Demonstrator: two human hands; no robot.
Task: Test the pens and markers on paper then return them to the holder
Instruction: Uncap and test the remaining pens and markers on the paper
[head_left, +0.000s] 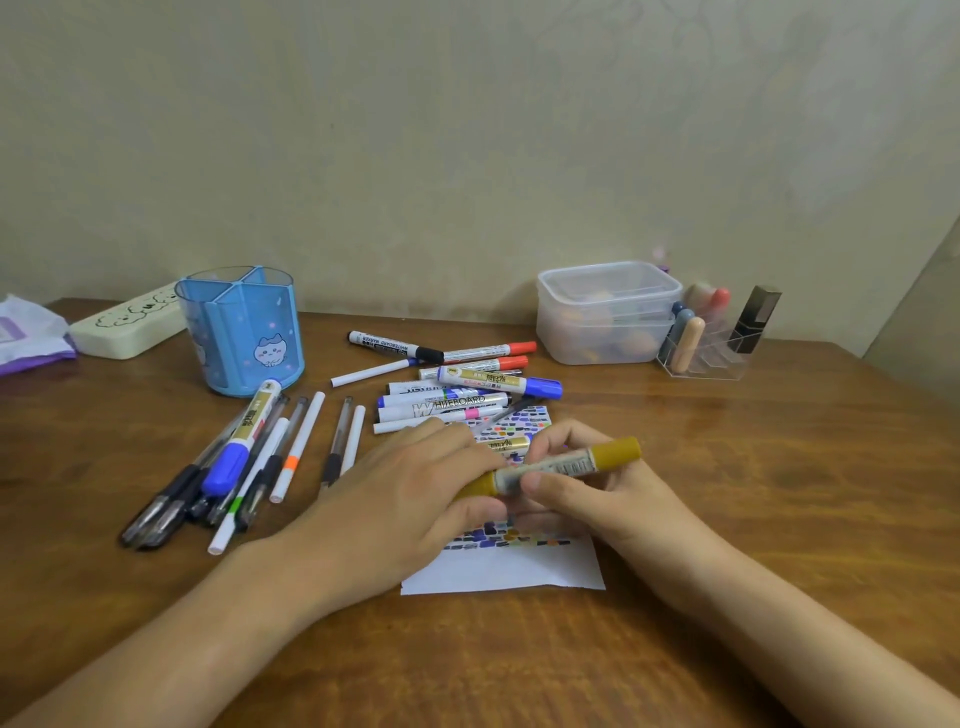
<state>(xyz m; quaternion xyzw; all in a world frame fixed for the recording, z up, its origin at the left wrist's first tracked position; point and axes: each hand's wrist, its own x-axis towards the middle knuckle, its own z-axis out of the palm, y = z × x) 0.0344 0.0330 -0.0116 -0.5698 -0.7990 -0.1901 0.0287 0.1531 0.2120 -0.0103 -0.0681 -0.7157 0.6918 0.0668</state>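
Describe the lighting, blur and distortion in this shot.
Head view: soft, even light with faint shadows; wide-angle bend curves the table edges; the yellow marker and both hands, left and right, look slightly smeared; the clear container is hazy.

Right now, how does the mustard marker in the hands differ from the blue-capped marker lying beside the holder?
The mustard marker is held by both hands above the paper; the blue-capped marker lies untouched on the table. The mustard marker has mustard at both ends; the blue-capped marker shows blue at one end. Both have pale labelled barrels.
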